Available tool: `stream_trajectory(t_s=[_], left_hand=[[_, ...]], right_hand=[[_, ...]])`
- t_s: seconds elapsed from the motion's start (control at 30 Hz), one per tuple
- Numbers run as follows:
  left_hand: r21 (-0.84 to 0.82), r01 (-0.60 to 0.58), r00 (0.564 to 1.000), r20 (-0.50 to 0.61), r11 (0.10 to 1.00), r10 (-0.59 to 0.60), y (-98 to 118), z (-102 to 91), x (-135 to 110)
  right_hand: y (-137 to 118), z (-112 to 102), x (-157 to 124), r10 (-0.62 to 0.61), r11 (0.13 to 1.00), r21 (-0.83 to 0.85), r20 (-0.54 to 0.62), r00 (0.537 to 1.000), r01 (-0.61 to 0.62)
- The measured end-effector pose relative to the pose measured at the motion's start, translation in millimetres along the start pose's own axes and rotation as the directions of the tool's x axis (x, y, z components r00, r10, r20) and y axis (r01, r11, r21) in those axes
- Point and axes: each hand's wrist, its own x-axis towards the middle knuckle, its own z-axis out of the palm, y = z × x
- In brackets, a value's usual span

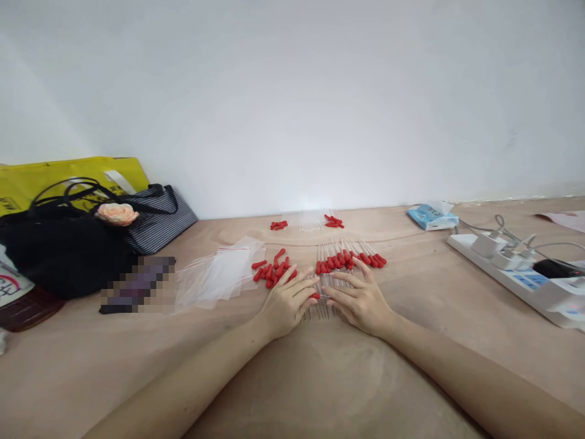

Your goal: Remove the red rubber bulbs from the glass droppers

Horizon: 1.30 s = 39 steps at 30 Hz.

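Note:
Both my hands rest on a row of thin clear tubes (340, 251) with red caps, laid side by side on the tan table (292, 378). My left hand (286, 302) pinches a small red cap (314, 296) at its fingertips. My right hand (359, 299) meets it fingertip to fingertip, pinching the end of a clear tube (325, 297). A loose pile of red caps (272, 268) lies just left of my left hand. Farther back lie two small clusters of red caps (278, 225) around more clear tubes (315, 221).
Clear zip bags (219, 274) lie left of the caps. A black bag (59, 250), a striped bag (155, 222) with a pink flower and a yellow bag (68, 177) crowd the far left. A white power strip (516, 274) with plugs and a tissue pack (432, 216) sit at right.

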Motion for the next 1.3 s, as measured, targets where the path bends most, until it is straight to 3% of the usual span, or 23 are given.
stream_trajectory(t_s=[0.27,0.87,1.07,1.2,1.3], left_hand=[[0.062,-0.061,0.996,0.067,0.996,0.057,-0.4,-5.8,-1.6],[0.043,-0.037,0.997,0.073,0.998,0.033,-2.3,-9.5,-3.1],[0.01,0.184,0.981,-0.063,0.983,-0.183,-15.4,-15.8,-12.3],[-0.077,0.374,0.903,-0.195,0.924,-0.382,-25.0,-17.1,-9.5],[-0.111,0.516,0.824,-0.203,0.849,-0.528,-39.0,-19.7,-5.5]], right_hand=[[-1.5,-2.6,-2.1,-0.097,0.994,-0.049,-0.026,0.995,0.096],[1.1,-3.7,-4.9,-0.069,0.997,-0.047,-0.055,0.996,0.066],[15.1,-12.7,-9.2,0.175,0.976,-0.124,-0.061,0.983,-0.181],[14.4,-10.3,-3.3,0.229,0.959,-0.182,0.043,0.972,-0.218],[14.2,-8.0,-1.0,0.276,0.947,-0.197,0.09,0.957,-0.254]])
